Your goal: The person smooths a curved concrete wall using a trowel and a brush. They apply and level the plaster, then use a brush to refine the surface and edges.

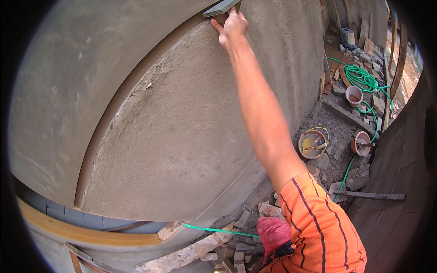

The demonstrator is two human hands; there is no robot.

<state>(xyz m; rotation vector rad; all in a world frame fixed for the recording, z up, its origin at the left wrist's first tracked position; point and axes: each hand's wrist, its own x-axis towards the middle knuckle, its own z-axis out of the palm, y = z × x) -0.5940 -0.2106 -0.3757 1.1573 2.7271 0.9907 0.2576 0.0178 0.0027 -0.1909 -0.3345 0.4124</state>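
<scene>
My right arm, in an orange sleeve with dark stripes, stretches up along the wall. At the top, my right hand (233, 28) is closed on a grey plastering float (222, 7), thumb to the left. The float lies against the wall at the upper end of a curved groove (119, 96); part of it is cut off by the picture's edge. Rough grey plaster (182, 132) covers the wall right of the groove, and a smoother face (86, 68) lies to its left. My left hand is out of view.
Right below stand a bucket (301, 152) with tools in it, a smaller tub (355, 144) and a pale bucket (348, 100). A green hose (364, 78) winds over rubble. A plank (182, 255) lies beneath the wall. Crumpled pink cloth or plastic (273, 231) shows beside my shirt.
</scene>
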